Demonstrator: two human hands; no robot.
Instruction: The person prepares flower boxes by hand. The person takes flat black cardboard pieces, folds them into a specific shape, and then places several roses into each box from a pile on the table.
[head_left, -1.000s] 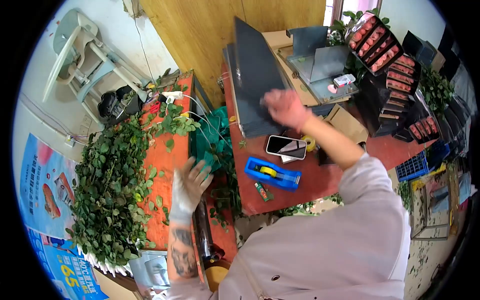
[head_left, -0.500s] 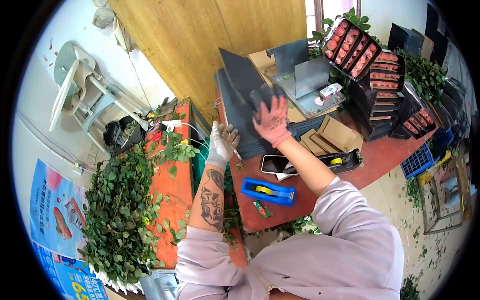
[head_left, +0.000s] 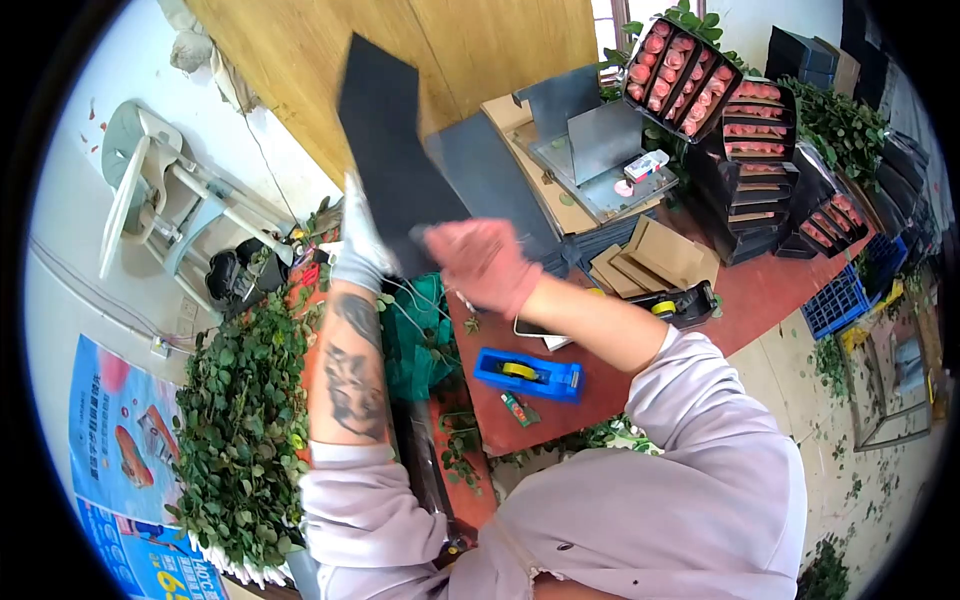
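Your right hand, blurred, looks clamped on the near right corner of a black sheet, its fingers curled over the edge; your left hand, in a white glove, lies along the sheet's left side, its fingers partly hidden, so whether it grips or only steadies cannot be told. The sheet stands between your hands, bent across its length, its far end angled up in front of the wooden panel. Just beyond your right hand lies the stack of dark sheets, with a metal stand beside it. The step in hand seems to be handling this one sheet over the near left of the red table; by my judgement, the next move calls for both hands to keep it under control at that bend and clear of the stack. Nearer you sits the blue tape dispenser, with a phone partly under your right forearm. Farther right are cardboard pieces, then boxed pink roses.
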